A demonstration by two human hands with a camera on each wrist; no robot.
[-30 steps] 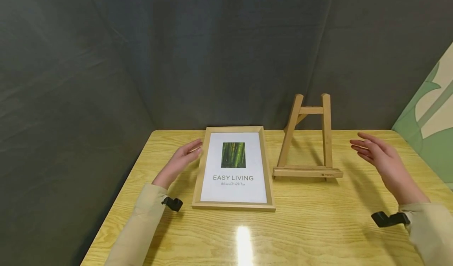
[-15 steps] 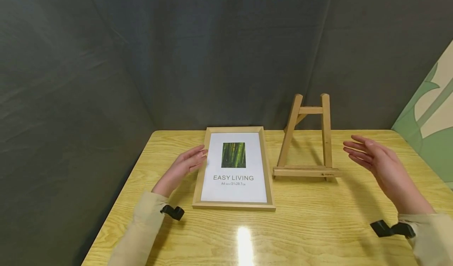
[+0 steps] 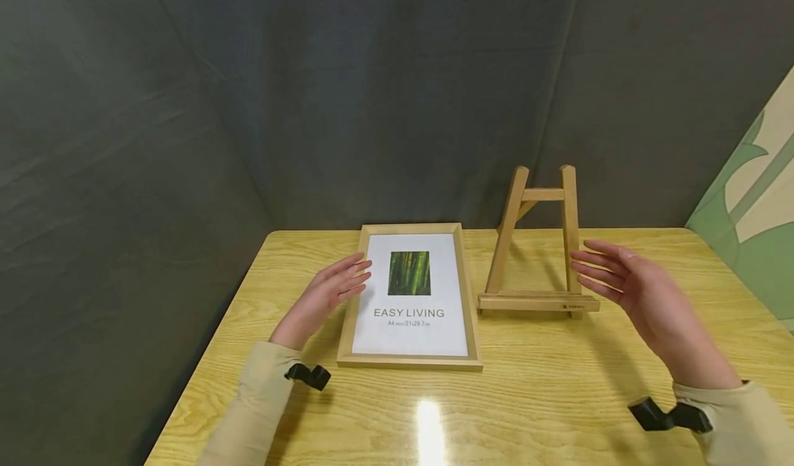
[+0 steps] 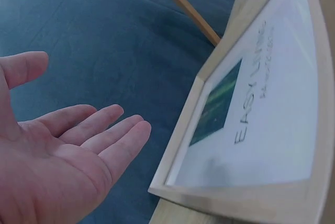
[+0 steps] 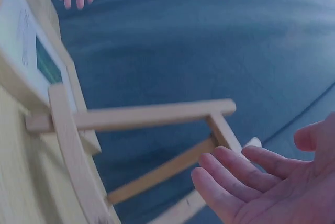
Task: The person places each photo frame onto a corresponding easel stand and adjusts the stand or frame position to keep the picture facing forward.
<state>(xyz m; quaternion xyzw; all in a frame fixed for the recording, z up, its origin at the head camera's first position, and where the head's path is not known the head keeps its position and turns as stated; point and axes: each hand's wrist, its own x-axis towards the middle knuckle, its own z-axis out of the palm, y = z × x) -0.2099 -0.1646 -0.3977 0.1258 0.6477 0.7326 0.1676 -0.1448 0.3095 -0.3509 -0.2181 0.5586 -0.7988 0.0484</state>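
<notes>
A light wooden picture frame (image 3: 409,362) lies flat on the table, its white sheet printed with a green bamboo picture and "EASY LIVING". Over its left edge hovers my left hand (image 3: 324,296), fingers extended and holding nothing. To the right of the frame stands a small wooden tabletop easel (image 3: 540,303) with two legs, a crossbar and a front ledge. My right hand (image 3: 645,300) is beside the easel's right leg, and its fingertips overlap that leg in the head view. In the right wrist view the right palm (image 5: 293,198) faces up and bare, near the easel's upper end.
The yellow wood-grain table (image 3: 533,397) carries both things and has a bright glare spot near the front. Behind it hangs a dark cloth (image 3: 397,94). A green leaf-patterned panel (image 3: 757,231) rises at the right. Black wrist straps sit on both sleeves.
My right hand has moved left to the easel's right leg. The left hand has shifted slightly right over the frame's edge. Frame and easel have stayed in place.
</notes>
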